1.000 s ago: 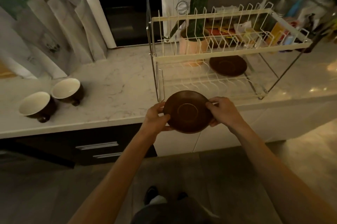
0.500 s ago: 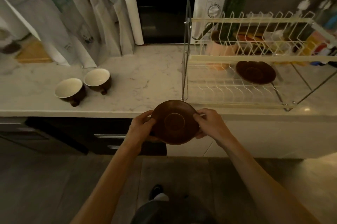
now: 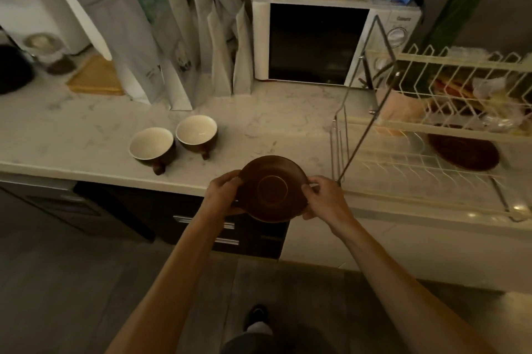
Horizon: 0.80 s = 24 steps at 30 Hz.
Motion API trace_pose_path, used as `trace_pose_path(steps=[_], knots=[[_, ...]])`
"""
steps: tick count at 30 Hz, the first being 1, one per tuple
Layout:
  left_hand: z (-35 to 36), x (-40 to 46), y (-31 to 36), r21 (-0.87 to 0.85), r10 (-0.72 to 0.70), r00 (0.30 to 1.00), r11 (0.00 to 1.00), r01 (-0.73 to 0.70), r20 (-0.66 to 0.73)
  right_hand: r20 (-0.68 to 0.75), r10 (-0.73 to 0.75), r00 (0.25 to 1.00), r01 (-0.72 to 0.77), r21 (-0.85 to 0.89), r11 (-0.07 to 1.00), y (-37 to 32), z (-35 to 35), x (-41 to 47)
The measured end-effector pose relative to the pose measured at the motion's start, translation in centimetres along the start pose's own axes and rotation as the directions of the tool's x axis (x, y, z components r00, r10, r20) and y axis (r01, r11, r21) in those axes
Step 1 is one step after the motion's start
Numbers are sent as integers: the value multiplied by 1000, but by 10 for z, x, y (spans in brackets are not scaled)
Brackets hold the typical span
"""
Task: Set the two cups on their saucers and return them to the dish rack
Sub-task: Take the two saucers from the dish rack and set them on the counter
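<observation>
Brown saucer [image 3: 273, 188], glossy with a ringed centre, is gripped at opposite rims by left hand [image 3: 224, 195] and right hand [image 3: 324, 198], above the counter edge. Two cream-lined cups [image 3: 172, 141] stand left of the hands on the marble counter [image 3: 86, 129]. Right of them, the dish rack [image 3: 426, 157] holds a second saucer [image 3: 463, 149].
</observation>
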<state>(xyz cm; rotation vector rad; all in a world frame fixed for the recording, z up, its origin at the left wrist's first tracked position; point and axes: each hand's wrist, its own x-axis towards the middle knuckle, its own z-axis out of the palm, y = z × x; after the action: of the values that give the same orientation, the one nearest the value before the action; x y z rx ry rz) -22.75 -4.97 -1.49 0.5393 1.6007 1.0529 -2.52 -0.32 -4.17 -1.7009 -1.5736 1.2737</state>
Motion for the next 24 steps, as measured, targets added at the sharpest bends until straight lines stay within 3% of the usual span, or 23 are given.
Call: trace_pose_path(steps=[24], knots=[[33, 167, 85, 141, 60, 998, 988, -63, 26, -254, 64, 965, -109, -164, 980, -48, 21, 167]])
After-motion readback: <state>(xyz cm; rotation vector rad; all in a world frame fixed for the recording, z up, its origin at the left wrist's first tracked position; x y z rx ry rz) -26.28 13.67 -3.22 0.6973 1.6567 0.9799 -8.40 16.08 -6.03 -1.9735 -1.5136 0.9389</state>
